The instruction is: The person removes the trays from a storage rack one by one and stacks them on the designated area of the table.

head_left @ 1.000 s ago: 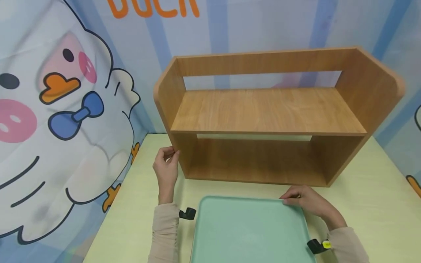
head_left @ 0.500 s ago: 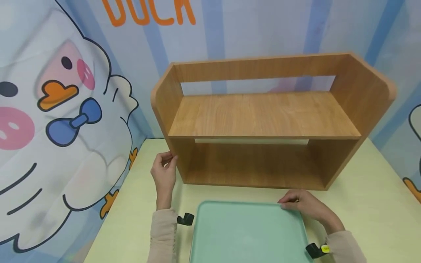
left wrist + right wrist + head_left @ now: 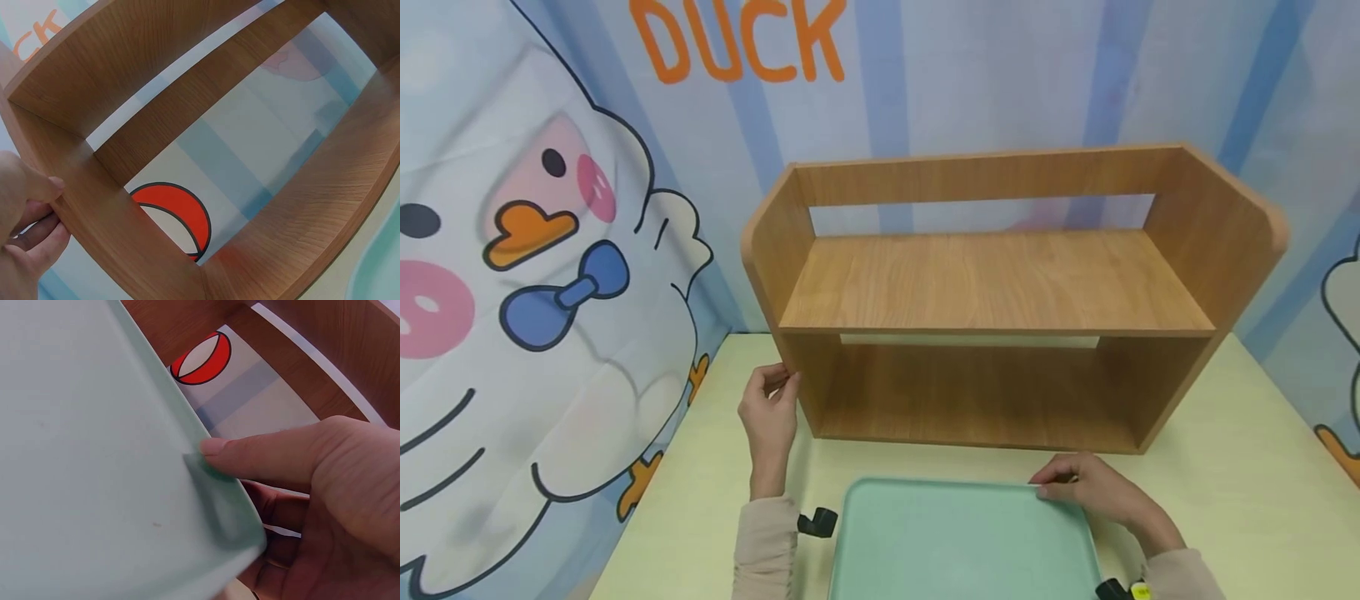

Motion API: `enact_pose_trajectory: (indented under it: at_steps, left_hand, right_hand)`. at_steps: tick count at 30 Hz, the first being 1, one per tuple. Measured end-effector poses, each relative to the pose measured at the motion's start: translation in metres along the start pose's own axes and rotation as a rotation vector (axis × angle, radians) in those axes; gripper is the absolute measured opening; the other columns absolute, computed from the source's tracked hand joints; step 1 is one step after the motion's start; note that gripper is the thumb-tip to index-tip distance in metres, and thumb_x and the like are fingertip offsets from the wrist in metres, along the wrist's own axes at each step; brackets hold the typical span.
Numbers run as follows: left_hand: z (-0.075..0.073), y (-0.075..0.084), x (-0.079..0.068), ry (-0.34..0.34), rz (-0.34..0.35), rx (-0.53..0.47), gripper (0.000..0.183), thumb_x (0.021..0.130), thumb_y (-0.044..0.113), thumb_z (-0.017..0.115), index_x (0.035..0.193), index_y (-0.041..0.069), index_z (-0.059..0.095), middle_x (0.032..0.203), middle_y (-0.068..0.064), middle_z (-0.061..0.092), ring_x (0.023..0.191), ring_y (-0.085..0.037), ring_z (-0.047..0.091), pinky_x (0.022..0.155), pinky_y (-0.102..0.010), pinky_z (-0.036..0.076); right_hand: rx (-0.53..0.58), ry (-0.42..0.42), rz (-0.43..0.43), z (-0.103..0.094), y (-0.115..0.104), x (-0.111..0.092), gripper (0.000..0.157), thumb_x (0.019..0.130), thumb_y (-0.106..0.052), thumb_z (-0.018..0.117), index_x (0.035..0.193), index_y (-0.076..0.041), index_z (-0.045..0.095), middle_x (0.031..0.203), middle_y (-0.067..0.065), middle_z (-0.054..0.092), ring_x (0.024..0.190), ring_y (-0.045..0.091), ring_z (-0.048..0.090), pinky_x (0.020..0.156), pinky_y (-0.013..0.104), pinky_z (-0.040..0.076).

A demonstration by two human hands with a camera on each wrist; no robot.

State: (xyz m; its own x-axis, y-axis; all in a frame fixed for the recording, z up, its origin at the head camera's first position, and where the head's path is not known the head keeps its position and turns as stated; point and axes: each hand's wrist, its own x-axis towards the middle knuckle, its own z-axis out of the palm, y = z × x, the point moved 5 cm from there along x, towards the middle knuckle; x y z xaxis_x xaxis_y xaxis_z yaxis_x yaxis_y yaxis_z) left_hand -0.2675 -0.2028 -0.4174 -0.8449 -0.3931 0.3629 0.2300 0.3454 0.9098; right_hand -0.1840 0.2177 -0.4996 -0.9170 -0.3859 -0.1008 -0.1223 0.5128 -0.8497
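Note:
A two-tier wooden shelf [image 3: 1000,283] stands on the table against the back. At the front edge of its left side panel [image 3: 81,206], my left hand [image 3: 771,417] pinches the wood between thumb and fingers. In front of the shelf lies a light green rectangular tray [image 3: 962,542], its near part cut off by the frame. My right hand [image 3: 1093,492] grips the tray's far rim close to the right corner. In the right wrist view the thumb [image 3: 262,456] presses on the inside of the rim, with the fingers curled underneath.
Pale yellow tabletop [image 3: 1240,467] surrounds the shelf and tray. A printed duck curtain [image 3: 587,333] hangs at the left and behind. Black wrist cameras [image 3: 817,522] sit on both sleeves.
The head view has tilted upward, so the shelf, tray and hands appear lower in the picture. Both hands keep their holds, and neither shelf nor tray visibly shifts on the table.

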Motion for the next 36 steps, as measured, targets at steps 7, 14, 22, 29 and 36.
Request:
enact_pose_trajectory:
  at_steps: [7,14,22,29,36]
  left_hand:
    - [0.007,0.006,0.006,0.002,0.036,-0.016,0.019,0.091,0.01,0.064,0.108,0.004,0.06,0.106,-0.008,0.063,0.102,-0.019,0.061,0.09,-0.032,0.056]
    - [0.01,0.011,0.008,0.012,0.069,0.009,0.018,0.092,0.011,0.063,0.108,0.006,0.06,0.108,-0.008,0.063,0.103,-0.02,0.061,0.09,-0.033,0.056]
    - [0.011,0.016,0.004,-0.004,0.1,0.061,0.02,0.094,0.013,0.059,0.113,0.005,0.058,0.111,-0.009,0.061,0.108,-0.021,0.06,0.091,-0.033,0.055]
    - [0.015,0.026,-0.005,-0.048,0.132,0.076,0.028,0.095,0.013,0.056,0.121,0.004,0.053,0.118,-0.012,0.057,0.114,-0.023,0.057,0.095,-0.036,0.053]
    - [0.021,0.036,-0.018,-0.118,0.154,0.23,0.052,0.095,0.023,0.056,0.139,0.001,0.038,0.134,-0.016,0.046,0.123,-0.028,0.049,0.102,-0.044,0.047]
  right_hand:
    - [-0.082,0.021,0.021,-0.013,-0.007,0.002,0.022,0.09,-0.033,0.065,0.104,-0.018,0.072,0.106,-0.002,0.069,0.101,0.013,0.06,0.08,0.022,0.05]
    - [-0.132,0.024,0.058,-0.024,-0.015,0.001,0.031,0.093,-0.036,0.06,0.113,-0.014,0.068,0.111,0.0,0.068,0.105,0.021,0.058,0.082,0.03,0.051]
    - [-0.206,0.222,-0.007,-0.036,-0.032,-0.006,0.036,0.097,-0.033,0.055,0.119,-0.007,0.065,0.117,0.01,0.067,0.104,0.026,0.062,0.079,0.032,0.054]
    - [-0.312,0.421,-0.084,-0.043,-0.055,-0.013,0.033,0.098,-0.027,0.053,0.119,-0.004,0.064,0.111,0.009,0.067,0.1,0.027,0.064,0.08,0.035,0.056]
    - [-0.378,0.481,-0.04,-0.042,-0.085,-0.016,0.043,0.099,-0.032,0.05,0.128,0.001,0.055,0.128,0.022,0.055,0.112,0.041,0.056,0.087,0.057,0.05]
